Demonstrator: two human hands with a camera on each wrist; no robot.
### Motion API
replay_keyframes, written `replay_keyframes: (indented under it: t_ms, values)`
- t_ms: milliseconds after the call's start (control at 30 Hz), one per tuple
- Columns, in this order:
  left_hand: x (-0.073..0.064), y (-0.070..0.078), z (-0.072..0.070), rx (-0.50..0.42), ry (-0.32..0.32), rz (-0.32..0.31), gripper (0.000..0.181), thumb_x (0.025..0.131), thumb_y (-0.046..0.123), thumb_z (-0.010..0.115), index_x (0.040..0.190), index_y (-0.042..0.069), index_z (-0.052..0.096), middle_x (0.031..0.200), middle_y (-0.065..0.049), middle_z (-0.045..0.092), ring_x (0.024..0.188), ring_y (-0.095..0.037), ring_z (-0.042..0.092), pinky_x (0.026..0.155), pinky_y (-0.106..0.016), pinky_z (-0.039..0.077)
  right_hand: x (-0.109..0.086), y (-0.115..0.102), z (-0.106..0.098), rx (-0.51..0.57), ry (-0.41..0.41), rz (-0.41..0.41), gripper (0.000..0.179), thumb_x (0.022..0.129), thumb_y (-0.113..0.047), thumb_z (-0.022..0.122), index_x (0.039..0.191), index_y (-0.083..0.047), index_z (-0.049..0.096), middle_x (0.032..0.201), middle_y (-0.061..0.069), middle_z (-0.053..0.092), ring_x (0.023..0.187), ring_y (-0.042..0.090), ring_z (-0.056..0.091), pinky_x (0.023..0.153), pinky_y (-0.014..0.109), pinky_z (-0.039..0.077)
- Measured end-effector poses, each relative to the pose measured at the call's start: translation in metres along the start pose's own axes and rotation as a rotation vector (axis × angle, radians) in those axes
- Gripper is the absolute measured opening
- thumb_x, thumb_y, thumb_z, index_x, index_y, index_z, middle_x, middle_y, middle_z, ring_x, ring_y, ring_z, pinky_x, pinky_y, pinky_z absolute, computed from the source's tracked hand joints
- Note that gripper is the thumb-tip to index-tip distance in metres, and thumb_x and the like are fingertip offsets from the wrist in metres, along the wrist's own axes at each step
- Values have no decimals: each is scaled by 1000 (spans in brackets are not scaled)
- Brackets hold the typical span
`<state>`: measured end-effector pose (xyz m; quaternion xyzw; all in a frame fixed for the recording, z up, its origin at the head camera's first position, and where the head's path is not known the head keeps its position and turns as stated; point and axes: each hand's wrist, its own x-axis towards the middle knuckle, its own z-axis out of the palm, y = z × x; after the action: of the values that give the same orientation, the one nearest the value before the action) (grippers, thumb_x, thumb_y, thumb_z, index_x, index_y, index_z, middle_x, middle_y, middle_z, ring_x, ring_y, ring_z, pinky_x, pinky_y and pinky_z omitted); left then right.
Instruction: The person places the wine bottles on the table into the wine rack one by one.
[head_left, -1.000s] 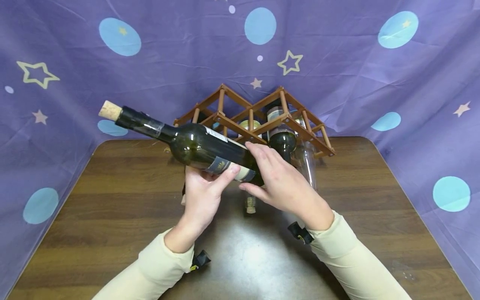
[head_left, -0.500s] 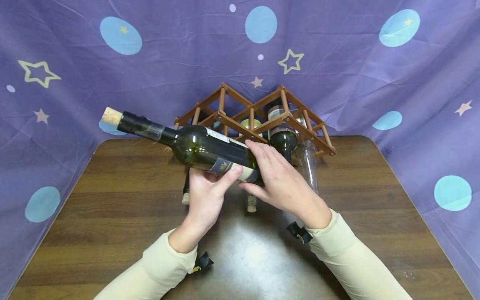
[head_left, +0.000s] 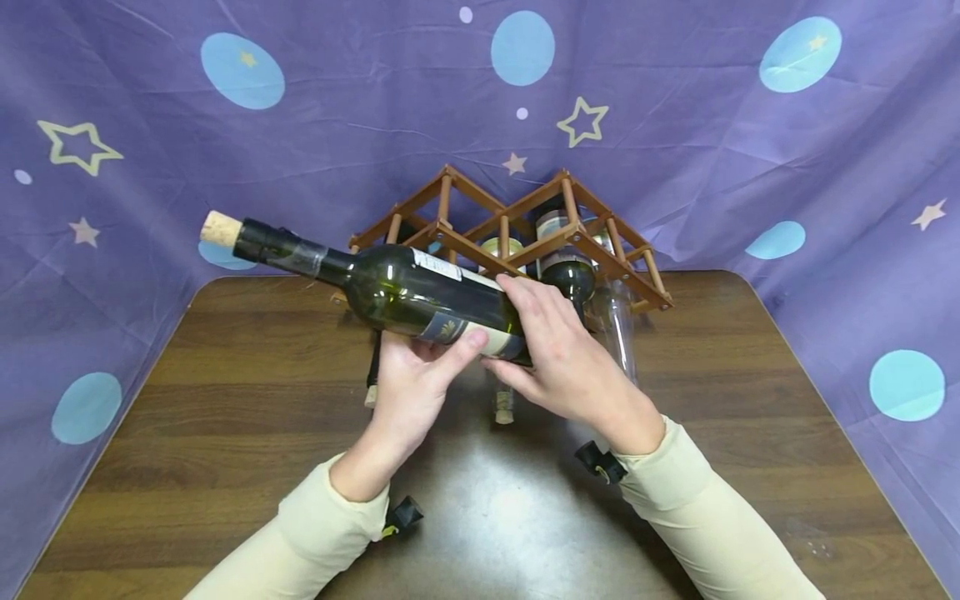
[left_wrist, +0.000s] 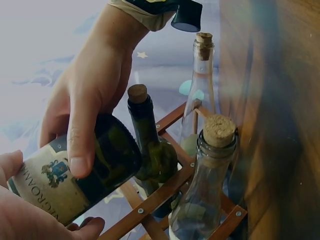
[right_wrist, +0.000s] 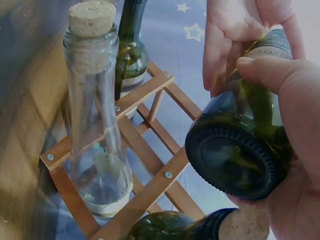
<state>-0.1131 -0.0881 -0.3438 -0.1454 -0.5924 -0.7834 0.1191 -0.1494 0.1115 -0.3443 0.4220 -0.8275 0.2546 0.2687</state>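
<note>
A dark green wine bottle with a cork in its neck is held above the table, its neck pointing left and slightly up in the head view. My left hand grips its body from below, thumb over the label. At the base end, my right hand holds the bottle between thumb and fingers. The right wrist view shows the ridged bottle base facing the camera. Behind the hands stands a wooden wine rack, partly hidden by the held bottle.
The rack holds several corked bottles with necks toward me: a dark green bottle, a clear bottle, and others partly hidden. The wooden table extends around them. A purple star-patterned cloth hangs behind and at both sides.
The held bottle has tipped slightly toward level and shifted a little right. Both hands keep their hold on it; the rack and its bottles stay in place.
</note>
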Motion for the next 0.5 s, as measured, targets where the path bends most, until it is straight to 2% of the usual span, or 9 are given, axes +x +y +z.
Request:
replay_keyframes:
  t_ms: [200,400,500]
  values:
    - [3,1,-3,34,-22,36,65,88,-8,77,146,5,51,136,-13,64,123,-29,66,108,-41,52,1,4,-5,3,46,-23,92,88,-24,89,157,6,36,147,26,51,132,43,51,117,50,38]
    - [7,3,-7,-1,19,107,82,81,-17,78,150,10,44,140,-12,60,125,-30,63,112,-43,49,1,10,-12,-7,67,-22,94,86,-22,90,158,5,36,146,25,52,131,44,51,115,53,39]
    - [9,6,-10,-9,41,145,84,80,-18,78,150,10,41,143,-13,58,128,-30,61,113,-43,48,1,12,-16,-19,71,-13,93,86,-22,90,158,5,37,146,25,52,130,44,52,115,53,39]
